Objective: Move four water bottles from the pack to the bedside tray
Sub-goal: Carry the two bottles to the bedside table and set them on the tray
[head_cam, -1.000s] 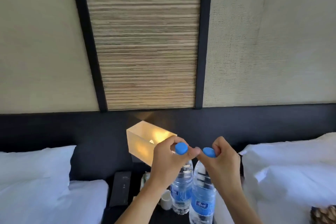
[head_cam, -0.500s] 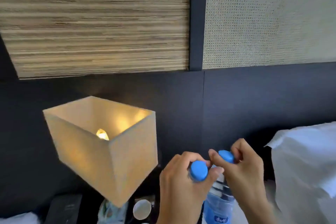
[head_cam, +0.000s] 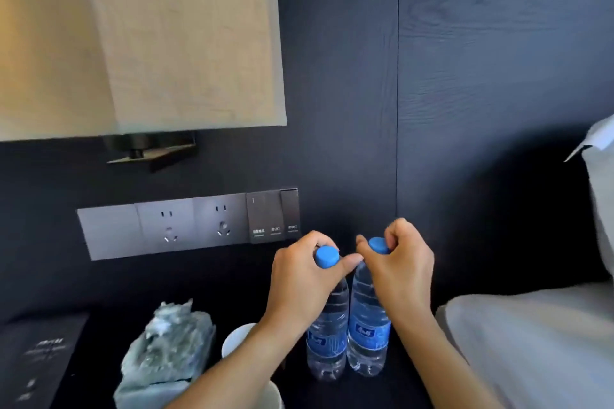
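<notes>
Blue caps: my left hand [head_cam: 299, 285] is pinched around the cap of the left bottle [head_cam: 327, 339], and my right hand [head_cam: 397, 267] is pinched around the cap of the right bottle [head_cam: 368, 332]; both hands are closed on the necks, neither has let go.

Hands to each other: close together, my left thumb almost meeting my right fingers between the two caps.

Change: a second ago I carried both bottles in the air in front of the lamp; now they are down low, upright, side by side and touching, their bases at the dark surface [head_cam: 332, 390].

Contact: I judge the bases have landed or are about to, though the dark top makes the exact contact hard to read.

Tray: I cannot make out a tray rim against the dark surface, so I cannot say the bottles sit inside it.

Neighbours: white cup [head_cam: 237, 339] just left of the left bottle, partly behind my forearm; tissue box [head_cam: 166, 349] further left; lamp shade [head_cam: 143, 36] above; socket panel [head_cam: 186, 226] on the wall behind; white bedding [head_cam: 531, 342] just right.

Meaning: two of the four are delivered once I release; the pack is out of view, so I judge a second trip remains.

Next: open both hands gently and lift straight up, so neither bottle tips into the cup.
</notes>
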{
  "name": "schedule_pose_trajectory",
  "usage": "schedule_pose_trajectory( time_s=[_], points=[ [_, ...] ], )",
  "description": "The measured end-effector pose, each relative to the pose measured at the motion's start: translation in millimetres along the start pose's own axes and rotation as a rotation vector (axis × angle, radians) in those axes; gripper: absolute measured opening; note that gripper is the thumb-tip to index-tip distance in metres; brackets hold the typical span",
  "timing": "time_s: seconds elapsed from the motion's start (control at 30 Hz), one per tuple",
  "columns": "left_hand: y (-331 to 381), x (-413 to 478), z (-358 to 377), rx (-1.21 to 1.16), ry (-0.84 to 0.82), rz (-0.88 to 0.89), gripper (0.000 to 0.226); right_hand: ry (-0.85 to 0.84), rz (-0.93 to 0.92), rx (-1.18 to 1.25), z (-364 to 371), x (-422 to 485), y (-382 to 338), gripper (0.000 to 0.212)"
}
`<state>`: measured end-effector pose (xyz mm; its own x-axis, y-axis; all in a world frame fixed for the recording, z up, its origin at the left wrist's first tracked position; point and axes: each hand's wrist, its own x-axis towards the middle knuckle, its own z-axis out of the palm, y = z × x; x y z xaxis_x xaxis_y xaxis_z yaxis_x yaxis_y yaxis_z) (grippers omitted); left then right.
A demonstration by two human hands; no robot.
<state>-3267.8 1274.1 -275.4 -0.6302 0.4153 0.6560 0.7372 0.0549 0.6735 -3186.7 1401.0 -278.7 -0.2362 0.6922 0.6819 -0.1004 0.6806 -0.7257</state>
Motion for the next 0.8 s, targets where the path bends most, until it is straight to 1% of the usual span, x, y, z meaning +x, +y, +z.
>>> schedule_pose_trajectory(
  time_s=[0.1,0.2,0.3,0.37,0.43,0.47,0.53,0.63,0.73,0.8],
  points=[
    [-23,10,5,0.046,-0.033,0.006,0.045,0.007,0.028,-0.053,16,-1,13,0.054],
    [-38,21,7,0.019,-0.064,0.001,0.04,0.01,0.01,-0.094,27,-1,18,0.055],
    [-49,23,7,0.026,-0.091,0.063,0.034,-0.1,-0.027,-0.154,31,2,20,0.055],
    [-54,18,6,0.116,-0.082,0.122,0.042,-0.214,-0.097,-0.195,29,5,21,0.053],
    [-56,12,3,0.274,-0.056,0.163,0.044,-0.304,-0.136,-0.173,23,7,23,0.049],
    [-56,11,0,0.312,-0.059,0.165,0.044,-0.336,-0.144,-0.146,20,6,24,0.047],
    [-56,10,-6,0.259,-0.142,0.11,0.046,-0.377,-0.159,-0.106,11,4,26,0.042],
    [-55,11,-10,0.198,-0.284,0.037,0.052,-0.429,-0.159,-0.079,-1,1,31,0.027],
    [-53,12,-9,0.219,-0.303,0.037,0.05,-0.467,-0.1,-0.037,-10,1,36,0.019],
    [-53,12,-7,0.257,-0.289,0.05,0.048,-0.463,-0.073,-0.015,-12,1,41,0.019]
  ],
)
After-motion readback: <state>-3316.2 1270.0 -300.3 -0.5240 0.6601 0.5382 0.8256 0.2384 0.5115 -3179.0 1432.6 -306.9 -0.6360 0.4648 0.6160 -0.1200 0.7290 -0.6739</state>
